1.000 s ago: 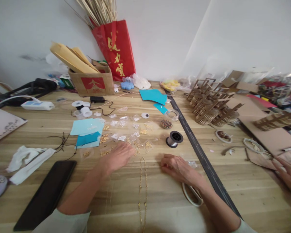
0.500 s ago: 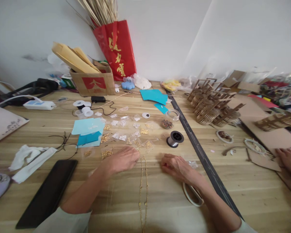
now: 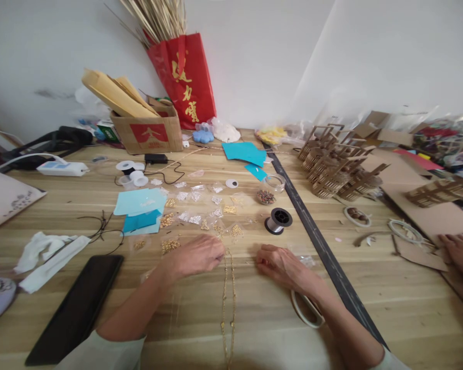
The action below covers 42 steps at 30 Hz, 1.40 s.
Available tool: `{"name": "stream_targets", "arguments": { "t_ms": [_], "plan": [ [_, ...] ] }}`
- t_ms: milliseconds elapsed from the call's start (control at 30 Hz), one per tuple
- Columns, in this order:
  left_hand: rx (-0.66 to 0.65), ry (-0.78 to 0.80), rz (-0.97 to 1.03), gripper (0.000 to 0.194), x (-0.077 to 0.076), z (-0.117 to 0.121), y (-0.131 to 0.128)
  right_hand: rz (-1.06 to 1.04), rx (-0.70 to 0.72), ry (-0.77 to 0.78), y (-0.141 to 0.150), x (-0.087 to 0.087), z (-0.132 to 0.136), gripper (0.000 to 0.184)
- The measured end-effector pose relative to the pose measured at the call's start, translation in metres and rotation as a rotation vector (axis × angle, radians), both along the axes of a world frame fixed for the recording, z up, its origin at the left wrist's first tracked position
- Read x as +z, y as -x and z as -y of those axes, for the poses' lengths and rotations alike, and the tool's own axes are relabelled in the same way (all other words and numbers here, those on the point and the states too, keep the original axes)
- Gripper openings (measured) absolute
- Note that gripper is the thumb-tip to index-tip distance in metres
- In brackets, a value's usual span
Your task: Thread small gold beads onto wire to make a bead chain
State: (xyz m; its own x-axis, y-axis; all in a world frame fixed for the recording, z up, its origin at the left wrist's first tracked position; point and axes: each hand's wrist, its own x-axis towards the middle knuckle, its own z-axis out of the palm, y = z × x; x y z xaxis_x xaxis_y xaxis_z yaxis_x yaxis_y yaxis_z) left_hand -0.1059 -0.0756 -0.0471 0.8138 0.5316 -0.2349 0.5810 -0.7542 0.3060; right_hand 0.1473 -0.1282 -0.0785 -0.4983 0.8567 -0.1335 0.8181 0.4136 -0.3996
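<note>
A thin gold chain necklace (image 3: 233, 293) lies in a long narrow loop on the table, running down toward me. My left hand (image 3: 200, 254) is closed, its fingertips beside the top of the loop; whether they touch it, or what they hold, is hidden. To the right of the chain, my right hand (image 3: 278, 263) rests on the table with its fingers curled in, apart from the chain; anything inside is hidden. Just beyond my left hand are small bags of gold beads (image 3: 170, 245) and gold findings (image 3: 236, 229). A spool of fine wire (image 3: 279, 221) stands beyond my right hand.
A black phone (image 3: 77, 308) lies at left, near blue cards (image 3: 141, 201). A white ring-shaped item (image 3: 307, 310) sits under my right forearm. Past a dark strip (image 3: 320, 241) are woven baskets (image 3: 334, 167) and another person's hand (image 3: 461, 252). A cardboard box (image 3: 150, 134) stands behind.
My left hand has shifted slightly right, toward the top of the chain. My right hand stays in about the same place.
</note>
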Motion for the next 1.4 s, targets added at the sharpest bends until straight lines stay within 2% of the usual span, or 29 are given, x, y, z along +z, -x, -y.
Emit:
{"name": "stream_targets", "arguments": {
  "t_ms": [233, 467, 700, 800, 933, 1067, 1233, 1400],
  "plan": [
    [0.006, 0.017, -0.012, 0.019, 0.002, 0.001, -0.002, 0.006, -0.008, 0.009, 0.002, 0.006, 0.001, 0.015],
    [-0.023, 0.034, 0.056, 0.018, -0.005, -0.003, -0.002, 0.032, 0.005, 0.035, 0.005, 0.010, 0.002, 0.017],
    [0.016, 0.095, 0.073, 0.018, -0.004, -0.007, -0.003, 0.081, 0.028, 0.100, 0.001, 0.030, 0.008, 0.014],
    [0.037, 0.102, 0.061, 0.016, -0.004, -0.008, -0.002, 0.128, 0.013, 0.080, -0.003, 0.038, 0.010, 0.021],
    [0.049, 0.101, 0.056, 0.016, -0.008, -0.008, 0.000, 0.132, -0.017, 0.028, -0.011, 0.044, 0.011, 0.043],
    [0.058, 0.096, 0.075, 0.016, -0.010, -0.008, 0.002, 0.177, -0.100, -0.112, -0.021, 0.047, 0.012, 0.053],
    [0.078, 0.085, 0.105, 0.017, -0.010, -0.009, 0.006, 0.260, -0.136, -0.272, -0.020, 0.053, 0.013, 0.041],
    [0.121, 0.084, 0.124, 0.017, -0.009, -0.008, 0.008, 0.268, 0.005, -0.274, 0.012, 0.063, 0.001, 0.015]
  ]
}}
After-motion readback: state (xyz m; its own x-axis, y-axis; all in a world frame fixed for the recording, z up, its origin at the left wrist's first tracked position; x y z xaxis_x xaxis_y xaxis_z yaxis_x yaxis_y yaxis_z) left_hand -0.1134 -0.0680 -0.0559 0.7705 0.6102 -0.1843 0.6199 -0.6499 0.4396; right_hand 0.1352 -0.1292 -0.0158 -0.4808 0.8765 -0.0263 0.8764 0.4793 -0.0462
